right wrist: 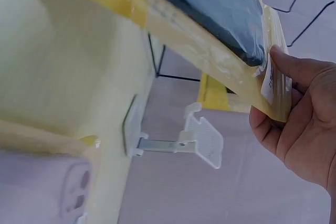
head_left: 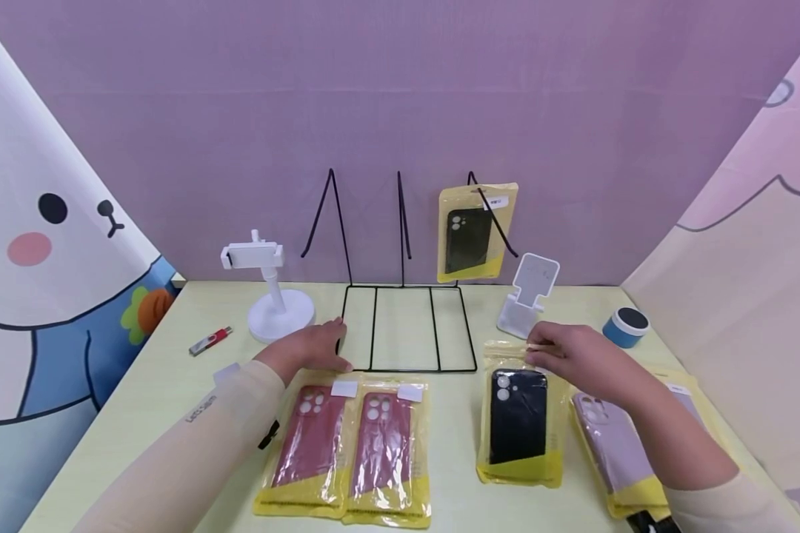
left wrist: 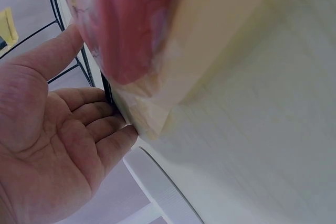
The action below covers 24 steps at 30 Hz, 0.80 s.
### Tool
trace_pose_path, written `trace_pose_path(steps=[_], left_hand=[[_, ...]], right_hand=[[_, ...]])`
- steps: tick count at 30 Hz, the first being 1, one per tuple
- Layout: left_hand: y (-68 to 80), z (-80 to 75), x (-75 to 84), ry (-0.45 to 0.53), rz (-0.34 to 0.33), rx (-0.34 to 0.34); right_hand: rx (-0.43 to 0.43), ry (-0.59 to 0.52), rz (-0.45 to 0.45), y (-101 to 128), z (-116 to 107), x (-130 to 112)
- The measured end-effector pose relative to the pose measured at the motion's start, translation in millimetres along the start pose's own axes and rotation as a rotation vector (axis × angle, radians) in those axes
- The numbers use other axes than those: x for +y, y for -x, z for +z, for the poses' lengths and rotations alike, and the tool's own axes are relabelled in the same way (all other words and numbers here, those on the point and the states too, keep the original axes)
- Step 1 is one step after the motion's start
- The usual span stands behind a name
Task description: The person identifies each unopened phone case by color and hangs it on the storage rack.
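My right hand (head_left: pixel 576 363) pinches the top corner of a yellow-edged clear pouch with a black phone case (head_left: pixel 518 414) inside. The right wrist view shows the thumb on the pouch's front (right wrist: pixel 210 19), which hangs tilted above the table. My left hand (head_left: pixel 316 346) touches the front left corner of a black wire display rack (head_left: pixel 410 370), fingers extended. In the left wrist view its fingertips (left wrist: pixel 118 142) lie by the wire and the table. Another pouched black case (head_left: pixel 468 238) hangs on the rack's right hook.
Two pouched red phone cases (head_left: pixel 310 437) lie in front of the rack. Pouched lilac cases (head_left: pixel 607 437) lie under my right forearm. A round-based white phone stand (head_left: pixel 281 314), a folding white stand (head_left: pixel 533 285), a red USB stick (head_left: pixel 210 340) and a blue-white jar (head_left: pixel 625 327) surround the rack.
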<state>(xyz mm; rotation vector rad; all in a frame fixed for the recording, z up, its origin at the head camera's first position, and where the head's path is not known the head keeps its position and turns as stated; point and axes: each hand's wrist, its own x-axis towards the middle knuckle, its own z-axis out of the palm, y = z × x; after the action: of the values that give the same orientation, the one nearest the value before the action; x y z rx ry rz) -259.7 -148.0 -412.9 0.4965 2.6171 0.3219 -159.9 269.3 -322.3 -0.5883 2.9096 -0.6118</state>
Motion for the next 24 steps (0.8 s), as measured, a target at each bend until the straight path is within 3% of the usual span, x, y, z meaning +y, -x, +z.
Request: trace_pose_path(steps=[10, 18, 24], left_hand=[[-0.8, 2.0, -2.0, 0.004, 0.006, 0.008], [-2.9, 2.8, -3.9, 0.012, -0.004, 0.007], [-1.9, 2.1, -3.7, 0.024, 0.006, 0.009]], right_hand=[[0.128, 0.007, -0.09, 2, -10, -16], [0.221, 0.076, -0.134, -3, -27, -28], [0.381, 0.103, -0.162, -7, -43, -35]])
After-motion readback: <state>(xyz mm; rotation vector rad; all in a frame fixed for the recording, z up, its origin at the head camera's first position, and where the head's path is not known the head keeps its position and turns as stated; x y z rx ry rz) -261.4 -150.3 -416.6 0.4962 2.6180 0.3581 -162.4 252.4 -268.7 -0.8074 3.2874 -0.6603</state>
